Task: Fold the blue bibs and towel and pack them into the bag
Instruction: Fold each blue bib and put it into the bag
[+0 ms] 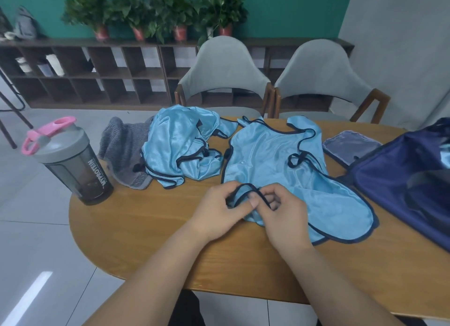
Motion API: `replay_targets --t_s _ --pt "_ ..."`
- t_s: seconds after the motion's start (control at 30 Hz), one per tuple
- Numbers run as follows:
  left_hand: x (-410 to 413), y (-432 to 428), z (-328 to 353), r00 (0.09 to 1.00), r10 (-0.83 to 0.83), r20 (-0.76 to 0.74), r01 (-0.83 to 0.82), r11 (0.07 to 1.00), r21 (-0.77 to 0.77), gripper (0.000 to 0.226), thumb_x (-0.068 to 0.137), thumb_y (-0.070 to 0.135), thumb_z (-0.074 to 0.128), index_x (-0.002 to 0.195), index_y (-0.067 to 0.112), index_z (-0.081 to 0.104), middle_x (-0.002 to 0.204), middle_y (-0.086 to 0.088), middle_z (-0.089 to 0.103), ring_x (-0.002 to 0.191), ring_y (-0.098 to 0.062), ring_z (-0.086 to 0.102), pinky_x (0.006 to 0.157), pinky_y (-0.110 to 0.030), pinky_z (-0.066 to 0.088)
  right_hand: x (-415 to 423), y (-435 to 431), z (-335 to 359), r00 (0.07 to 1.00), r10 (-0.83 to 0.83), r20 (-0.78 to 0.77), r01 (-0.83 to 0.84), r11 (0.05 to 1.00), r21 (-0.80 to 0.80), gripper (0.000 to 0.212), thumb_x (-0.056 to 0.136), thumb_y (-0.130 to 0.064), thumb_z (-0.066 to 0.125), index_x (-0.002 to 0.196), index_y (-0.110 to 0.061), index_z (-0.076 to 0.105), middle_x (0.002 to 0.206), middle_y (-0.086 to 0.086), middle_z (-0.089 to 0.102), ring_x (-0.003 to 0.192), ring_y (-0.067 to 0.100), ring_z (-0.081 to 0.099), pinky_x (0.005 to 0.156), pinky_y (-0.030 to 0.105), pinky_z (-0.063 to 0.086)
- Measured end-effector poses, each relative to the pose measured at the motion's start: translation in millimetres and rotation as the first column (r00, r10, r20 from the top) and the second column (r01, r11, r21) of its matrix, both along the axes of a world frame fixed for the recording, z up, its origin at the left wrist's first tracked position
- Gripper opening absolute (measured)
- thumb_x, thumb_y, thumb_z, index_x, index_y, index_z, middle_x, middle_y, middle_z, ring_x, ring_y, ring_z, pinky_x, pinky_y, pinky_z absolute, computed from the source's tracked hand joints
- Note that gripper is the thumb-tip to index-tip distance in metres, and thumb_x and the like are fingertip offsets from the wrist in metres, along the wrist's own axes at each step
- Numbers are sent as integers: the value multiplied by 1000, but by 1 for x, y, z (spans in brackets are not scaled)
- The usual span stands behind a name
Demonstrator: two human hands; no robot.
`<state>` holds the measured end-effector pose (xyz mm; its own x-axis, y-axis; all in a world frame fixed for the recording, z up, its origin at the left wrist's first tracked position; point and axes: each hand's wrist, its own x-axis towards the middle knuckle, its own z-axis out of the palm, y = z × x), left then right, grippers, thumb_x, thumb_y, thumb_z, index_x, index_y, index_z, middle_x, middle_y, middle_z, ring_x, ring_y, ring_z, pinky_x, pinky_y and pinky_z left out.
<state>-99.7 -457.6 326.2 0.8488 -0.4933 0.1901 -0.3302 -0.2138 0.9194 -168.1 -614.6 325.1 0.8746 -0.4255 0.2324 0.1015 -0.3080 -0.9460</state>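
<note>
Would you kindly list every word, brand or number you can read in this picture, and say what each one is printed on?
"MYPROTEIN": white capitals running along the side of the dark shaker bottle.
Nothing else: the spread-out bib, crumpled bib, grey towel and navy bag show no print that can be read.

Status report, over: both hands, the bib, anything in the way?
Left hand, right hand both pinch dark trim of flat bib. Crumpled bib, grey towel unfolded. Nothing between flat bib and bag.
</note>
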Motion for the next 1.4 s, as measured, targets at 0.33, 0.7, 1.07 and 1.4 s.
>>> replay_targets --t_s 0.33,0.7,1.07,1.4 --pt "18 5 -7 951 287 117 -288 958 -10 36 105 27 63 71 30 53 62 15 50 59 -5 44 60 -23 37 1 -11 -12 1000 6 20 0 944 -331 11 93 -37 78 101 -32 72 93 -19 68 92 6 66 80 22 55" --pt "27 15 -12 810 585 -30 -580 794 -183 20 108 21 58 122 15 71 110 10 74 103 6 66 96 -15 49 -38 -142 -15 949 -314 24 221 610 -761 30 83 -6 77 109 -22 77 107 -5 69 103 25 59 91 44 51" --pt "27 13 -16 743 664 -82 -665 718 -205 15 108 21 56 120 18 64 113 3 71 104 -11 65 101 -30 47 -51 -152 -1 937 -348 44 350 927 -132 48 91 3 63 112 -39 73 122 -18 69 112 3 63 100 20 46" --pt "28 12 -16 715 682 -156 -698 680 -225 22 107 23 59 125 13 67 109 2 70 94 -10 62 92 -25 47 -47 -162 -11 906 -406 120 381 905 186 19 102 -19 67 113 -30 78 114 -11 77 114 8 70 110 43 51"
